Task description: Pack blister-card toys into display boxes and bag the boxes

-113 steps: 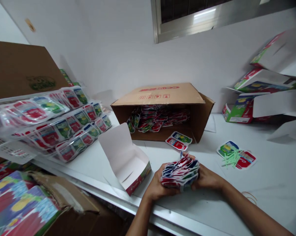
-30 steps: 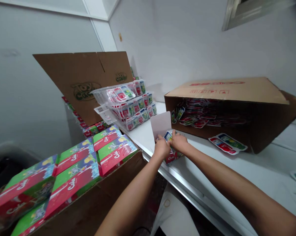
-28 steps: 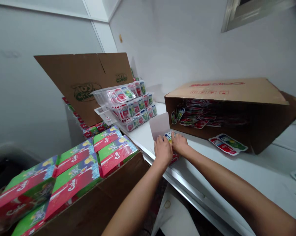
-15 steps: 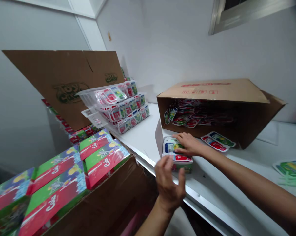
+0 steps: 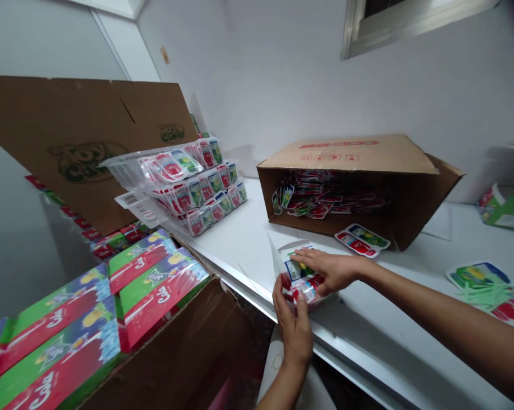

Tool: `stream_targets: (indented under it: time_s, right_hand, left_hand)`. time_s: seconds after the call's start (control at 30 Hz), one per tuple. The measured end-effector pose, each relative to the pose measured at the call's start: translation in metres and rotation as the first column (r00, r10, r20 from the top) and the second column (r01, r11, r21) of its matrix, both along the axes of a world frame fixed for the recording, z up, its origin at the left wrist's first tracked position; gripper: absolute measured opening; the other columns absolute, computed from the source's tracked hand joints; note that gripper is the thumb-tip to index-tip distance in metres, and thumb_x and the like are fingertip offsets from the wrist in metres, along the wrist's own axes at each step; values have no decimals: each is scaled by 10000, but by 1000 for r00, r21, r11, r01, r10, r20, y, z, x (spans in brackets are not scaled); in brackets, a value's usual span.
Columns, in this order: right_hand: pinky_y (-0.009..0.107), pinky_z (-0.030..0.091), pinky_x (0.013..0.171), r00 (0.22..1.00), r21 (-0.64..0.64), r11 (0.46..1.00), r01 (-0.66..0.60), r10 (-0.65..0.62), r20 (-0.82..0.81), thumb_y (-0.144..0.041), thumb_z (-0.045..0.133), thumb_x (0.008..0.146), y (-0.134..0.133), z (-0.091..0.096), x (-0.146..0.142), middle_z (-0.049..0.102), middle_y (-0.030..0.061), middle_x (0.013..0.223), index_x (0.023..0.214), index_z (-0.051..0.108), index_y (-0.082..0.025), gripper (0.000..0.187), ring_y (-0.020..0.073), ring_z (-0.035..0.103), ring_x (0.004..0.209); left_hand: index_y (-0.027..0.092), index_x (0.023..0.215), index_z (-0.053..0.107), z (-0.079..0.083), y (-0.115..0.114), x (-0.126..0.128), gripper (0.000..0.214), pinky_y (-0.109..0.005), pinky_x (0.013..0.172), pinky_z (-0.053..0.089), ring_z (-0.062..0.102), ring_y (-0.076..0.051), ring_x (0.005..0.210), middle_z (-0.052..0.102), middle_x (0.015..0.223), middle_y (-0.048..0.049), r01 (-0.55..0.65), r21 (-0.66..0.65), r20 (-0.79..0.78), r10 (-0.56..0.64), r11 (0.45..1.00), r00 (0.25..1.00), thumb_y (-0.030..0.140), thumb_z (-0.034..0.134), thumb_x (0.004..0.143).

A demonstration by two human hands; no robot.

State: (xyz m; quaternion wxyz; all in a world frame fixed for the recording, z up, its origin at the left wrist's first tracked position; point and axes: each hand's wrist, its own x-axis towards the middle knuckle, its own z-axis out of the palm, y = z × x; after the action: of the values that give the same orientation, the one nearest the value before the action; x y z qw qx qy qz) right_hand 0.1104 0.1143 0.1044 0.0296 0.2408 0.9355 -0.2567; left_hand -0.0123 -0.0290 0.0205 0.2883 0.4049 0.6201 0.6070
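A small carton (image 5: 276, 257) with its white lid flap raised stands near the table's front edge. Candy packets (image 5: 305, 289) in red, green and blue lie inside it. My left hand (image 5: 294, 324) grips the carton's near left corner, fingers along the side and thumb at the front. Across the top of the packets lies my right hand (image 5: 331, 269), palm down with fingers stretched out. It covers part of the packets and the carton's right side. Just beyond, two loose packets (image 5: 362, 239) rest before a large brown box (image 5: 350, 156) lying on its side, with many packets within.
At left, an open shipping box (image 5: 184, 330) holds printed Cola cartons (image 5: 154, 302). Clear trays (image 5: 197, 191) of packets are stacked behind it on the white table (image 5: 239, 239). Pale green sticks (image 5: 485, 293) and packets lie at right, with a green carton (image 5: 506, 208) farther back.
My left hand has closed in on the carton's near corner. My right hand remains on the packets, now reaching over more of them. The view has swung to the right.
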Motion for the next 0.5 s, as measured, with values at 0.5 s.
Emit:
stream_targets:
  time_s: [0.5]
  right_hand:
    - [526,161,1171,976,100,993,65,-43,-214,-391,640,764,-34,-17,27,182,135,1591,1506,309,-182,839,327,140,1459]
  left_hand:
    - [175,1381,423,1,6,-11,644,-395,1182,229,292,-274,1431,413,1493,-114,-80,45,344,59,996,937,579,472,882]
